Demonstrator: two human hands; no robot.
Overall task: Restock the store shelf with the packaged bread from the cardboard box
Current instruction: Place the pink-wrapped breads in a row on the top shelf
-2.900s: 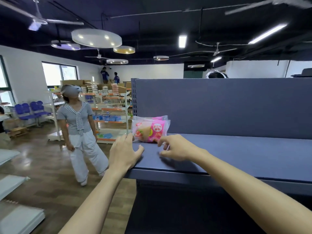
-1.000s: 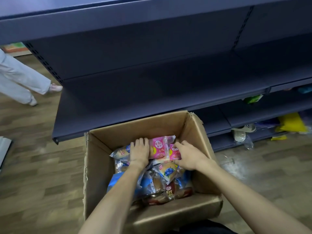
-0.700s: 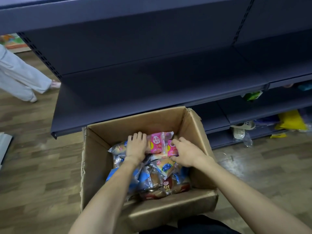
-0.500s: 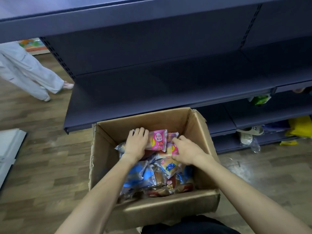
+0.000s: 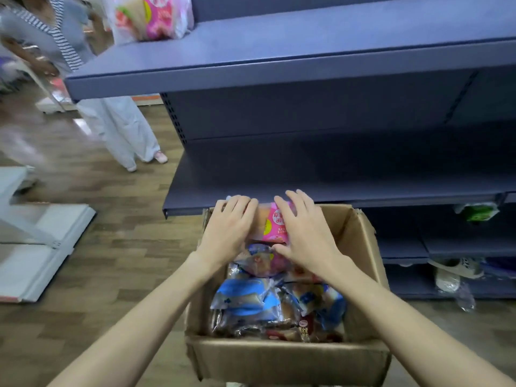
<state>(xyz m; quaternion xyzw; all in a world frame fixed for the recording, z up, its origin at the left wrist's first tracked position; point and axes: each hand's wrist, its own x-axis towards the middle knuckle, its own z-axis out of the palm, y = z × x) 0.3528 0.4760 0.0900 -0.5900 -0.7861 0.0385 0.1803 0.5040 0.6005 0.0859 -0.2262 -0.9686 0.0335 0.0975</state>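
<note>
An open cardboard box [image 5: 360,241] stands on the floor below me, holding several bread packs, blue-wrapped ones [image 5: 245,298] nearest me. My left hand [image 5: 230,223] and my right hand [image 5: 303,230] together grip a pink bread pack [image 5: 275,226], lifted above the box's far rim. The dark blue top shelf [image 5: 307,48] carries pink bread packs [image 5: 152,16] at its left end. The middle shelf [image 5: 335,174] lies just behind my hands.
A person in white trousers [image 5: 120,129] and a striped top stands at the shelf's left end. White shelf panels [image 5: 36,241] lie on the wooden floor at left. Lower shelves at right hold a shoe [image 5: 458,268], a green pack [image 5: 479,212] and a plastic bottle.
Both hands have raised the pink bread pack from among the packs up to the box's far rim. My view has tilted upward, bringing the top shelf and its packs into sight.
</note>
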